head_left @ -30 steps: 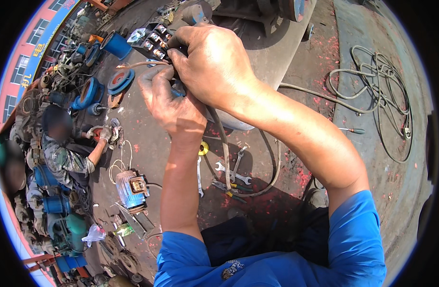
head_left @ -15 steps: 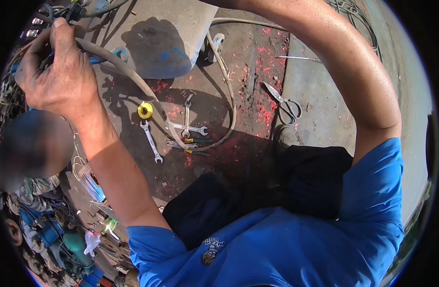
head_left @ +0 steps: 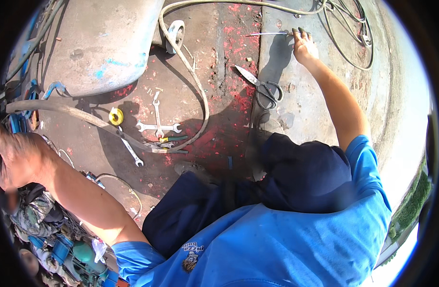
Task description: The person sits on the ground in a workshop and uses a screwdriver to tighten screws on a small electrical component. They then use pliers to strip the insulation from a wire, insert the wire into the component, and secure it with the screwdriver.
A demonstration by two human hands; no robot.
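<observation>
At the upper right my right hand [head_left: 305, 48] reaches down to the grey metal plate, its fingers closed around the handle end of a thin screwdriver [head_left: 269, 34]. The screwdriver's shaft points left. Scissors with dark handles [head_left: 260, 87] lie open nearer to me. My left hand [head_left: 21, 160] is at the far left edge, with bent fingers cut off by the rim and blurred; whether it holds anything is hidden. A thick grey cable [head_left: 80, 111] runs just above it. Open-end wrenches [head_left: 132, 152], a yellow tape roll [head_left: 116, 116] and pliers [head_left: 171, 139] lie on the ground ahead.
A worn grey panel [head_left: 100, 52] with blue paint marks stands at the upper left, beside a small wheel [head_left: 176, 36]. Thin cable coils [head_left: 348, 28] lie at the upper right. Mixed machine parts and cloth [head_left: 61, 248] crowd the lower left. My knees [head_left: 300, 177] are bent in front.
My right hand has come down to the screwdriver. My left hand has dropped lower and toward the left edge, away from the cable end it gripped. The whole view has shifted.
</observation>
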